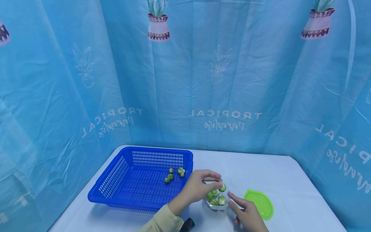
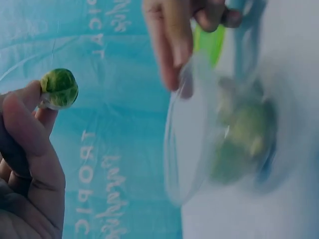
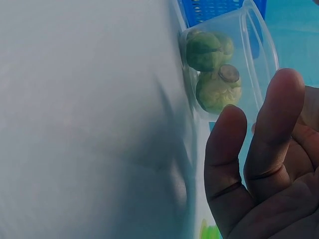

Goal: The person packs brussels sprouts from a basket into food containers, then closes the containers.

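My left hand (image 1: 198, 185) pinches a Brussels sprout (image 1: 222, 187) between thumb and fingertips, over a clear plastic container (image 1: 218, 207). In the left wrist view the held sprout (image 2: 61, 88) shows green and round at the fingertips. Several other Brussels sprouts (image 1: 221, 200) lie in the container, seen through its wall in the right wrist view. On the container's right side, my right hand (image 1: 246, 211) has its fingers extended, with fingertips right at the rim. Nothing shows gripped in its palm (image 3: 284, 199).
A blue plastic basket (image 1: 139, 206) with several Brussels sprouts (image 1: 181, 171) at its right end stands on the left. A green lid (image 1: 262, 204) lies right of the container on the white table (image 1: 290, 183). Blue curtains (image 1: 191, 80) enclose the back and sides.
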`<state>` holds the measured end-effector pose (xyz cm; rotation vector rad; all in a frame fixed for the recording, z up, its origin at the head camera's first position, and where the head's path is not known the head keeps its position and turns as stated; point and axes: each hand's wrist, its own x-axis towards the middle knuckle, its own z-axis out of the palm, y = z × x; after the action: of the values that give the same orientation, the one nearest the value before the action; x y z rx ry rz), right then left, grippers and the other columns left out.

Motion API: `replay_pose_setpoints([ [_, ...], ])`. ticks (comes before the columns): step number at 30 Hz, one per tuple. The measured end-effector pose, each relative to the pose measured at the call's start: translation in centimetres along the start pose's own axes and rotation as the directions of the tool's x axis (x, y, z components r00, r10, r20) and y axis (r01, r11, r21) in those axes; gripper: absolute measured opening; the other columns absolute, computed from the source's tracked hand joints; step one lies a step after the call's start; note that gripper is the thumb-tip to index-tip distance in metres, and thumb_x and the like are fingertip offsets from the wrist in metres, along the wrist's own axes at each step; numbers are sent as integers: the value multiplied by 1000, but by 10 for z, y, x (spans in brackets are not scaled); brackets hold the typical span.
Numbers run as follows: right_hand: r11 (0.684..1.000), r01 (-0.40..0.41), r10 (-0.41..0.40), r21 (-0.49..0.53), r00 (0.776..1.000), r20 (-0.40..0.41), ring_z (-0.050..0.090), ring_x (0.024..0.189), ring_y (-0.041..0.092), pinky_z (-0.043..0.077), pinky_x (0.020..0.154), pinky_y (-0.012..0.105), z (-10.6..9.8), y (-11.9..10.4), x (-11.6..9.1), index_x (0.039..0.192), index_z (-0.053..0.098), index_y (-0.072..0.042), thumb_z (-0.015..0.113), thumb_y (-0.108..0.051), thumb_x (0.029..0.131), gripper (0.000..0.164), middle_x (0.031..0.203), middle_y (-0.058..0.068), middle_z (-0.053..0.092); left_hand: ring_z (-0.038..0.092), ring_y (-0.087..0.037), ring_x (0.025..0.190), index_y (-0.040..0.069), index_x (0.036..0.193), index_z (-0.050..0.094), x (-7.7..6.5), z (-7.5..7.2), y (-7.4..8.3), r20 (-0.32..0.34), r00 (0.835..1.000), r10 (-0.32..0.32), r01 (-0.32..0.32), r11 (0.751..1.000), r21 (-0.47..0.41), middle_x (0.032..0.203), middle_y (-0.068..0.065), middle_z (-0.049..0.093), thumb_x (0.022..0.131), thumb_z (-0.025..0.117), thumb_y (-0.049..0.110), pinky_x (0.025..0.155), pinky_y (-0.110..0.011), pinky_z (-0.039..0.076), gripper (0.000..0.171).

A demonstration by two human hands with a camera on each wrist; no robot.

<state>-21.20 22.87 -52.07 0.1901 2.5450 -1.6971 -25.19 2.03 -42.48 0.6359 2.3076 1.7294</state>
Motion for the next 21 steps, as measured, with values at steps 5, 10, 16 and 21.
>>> replay_pose_setpoints([
  [5,1000,10,-10,-1,1000,-6,58,48,18,45,45,29,0,2,0,133,55,-17,63,-45,87,54,118,10,65,64,-10,64,26,100,71,-6,22,-11,-22,999,-30,28,995,-97,101,8,73,80,73,38,39,-29,47,23],
  [10,1000,8,-8,4,1000,-10,58,49,17,45,44,29,1,2,0,134,54,-16,63,-47,86,58,111,10,67,64,-13,62,26,101,70,-7,38,-28,-93,994,-65,47,983,-175,101,7,74,79,74,37,38,-30,48,25],
  [16,1000,16,-16,4,1000,-9,57,48,18,47,46,31,1,1,1,133,55,-20,63,-45,86,54,125,12,63,64,-16,62,22,103,69,-5,44,-45,-194,977,-88,44,974,-221,105,0,73,80,74,35,38,-29,47,27],
  [21,1000,15,-15,11,1000,-10,57,48,18,46,45,31,0,2,0,132,56,-20,64,-44,86,53,133,10,58,51,-11,41,18,107,68,-9,47,-56,-213,971,-113,51,959,-278,110,-5,71,81,73,34,37,-27,46,31],
])
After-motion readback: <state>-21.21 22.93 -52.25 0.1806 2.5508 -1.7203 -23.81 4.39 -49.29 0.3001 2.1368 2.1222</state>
